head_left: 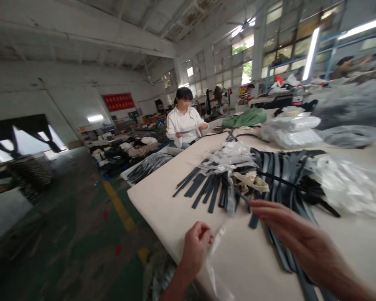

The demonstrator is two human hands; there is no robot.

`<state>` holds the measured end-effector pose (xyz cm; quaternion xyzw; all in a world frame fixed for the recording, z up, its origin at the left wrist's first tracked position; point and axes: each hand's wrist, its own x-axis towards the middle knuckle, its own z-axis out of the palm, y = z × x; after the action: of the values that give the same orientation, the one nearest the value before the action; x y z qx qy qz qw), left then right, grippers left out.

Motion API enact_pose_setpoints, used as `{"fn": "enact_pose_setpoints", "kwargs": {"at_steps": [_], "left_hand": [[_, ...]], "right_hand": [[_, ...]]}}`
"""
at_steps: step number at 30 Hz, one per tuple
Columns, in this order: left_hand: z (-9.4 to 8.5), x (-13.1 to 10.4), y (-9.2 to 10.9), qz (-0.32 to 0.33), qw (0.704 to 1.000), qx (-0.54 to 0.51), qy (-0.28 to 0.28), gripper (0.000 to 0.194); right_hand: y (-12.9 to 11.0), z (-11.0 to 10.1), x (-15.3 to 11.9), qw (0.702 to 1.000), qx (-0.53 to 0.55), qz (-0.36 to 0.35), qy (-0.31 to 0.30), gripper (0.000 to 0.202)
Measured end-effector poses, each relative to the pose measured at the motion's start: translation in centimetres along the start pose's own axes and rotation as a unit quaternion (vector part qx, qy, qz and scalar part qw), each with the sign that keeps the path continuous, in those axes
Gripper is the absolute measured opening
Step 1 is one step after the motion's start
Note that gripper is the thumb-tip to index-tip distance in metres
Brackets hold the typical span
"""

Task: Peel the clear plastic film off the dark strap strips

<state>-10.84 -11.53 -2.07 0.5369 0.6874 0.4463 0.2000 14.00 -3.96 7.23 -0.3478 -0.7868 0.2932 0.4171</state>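
My left hand [196, 244] is at the near edge of the table, its fingers curled inward. A thin strip of clear plastic [217, 246] runs right beside its fingertips; whether the fingers pinch it I cannot see. Stretched out flat, my right hand [296, 234] hovers over or rests on a bundle of long dark straps [280, 251], slightly blurred. Beyond both hands, several dark strap ends [203, 190] fan out across the table. Crumpled clear plastic [230, 156] covers part of them, and a cream-coloured band [252, 182] lies on top.
The pale table [172, 209] ends on the left above the floor. Across it sits a co-worker [184, 121] holding a dark strip, beside a bin of straps [152, 165]. Plastic-wrapped packs [293, 129], a green cloth [246, 118] and crumpled plastic bags [347, 188] lie rightward.
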Motion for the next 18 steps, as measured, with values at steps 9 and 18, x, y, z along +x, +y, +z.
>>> {"fn": "enact_pose_setpoints", "kwargs": {"at_steps": [9,18], "left_hand": [[2.8,-0.3,0.2,0.089,0.991,0.091,-0.034,0.053],[3.0,0.2,3.6,-0.033,0.987,-0.139,-0.08,0.012]], "right_hand": [[8.4,7.6,-2.0,0.994,0.029,-0.024,-0.104,0.024],[4.3,5.0,-1.4,0.992,0.049,0.074,-0.092,0.035]]}}
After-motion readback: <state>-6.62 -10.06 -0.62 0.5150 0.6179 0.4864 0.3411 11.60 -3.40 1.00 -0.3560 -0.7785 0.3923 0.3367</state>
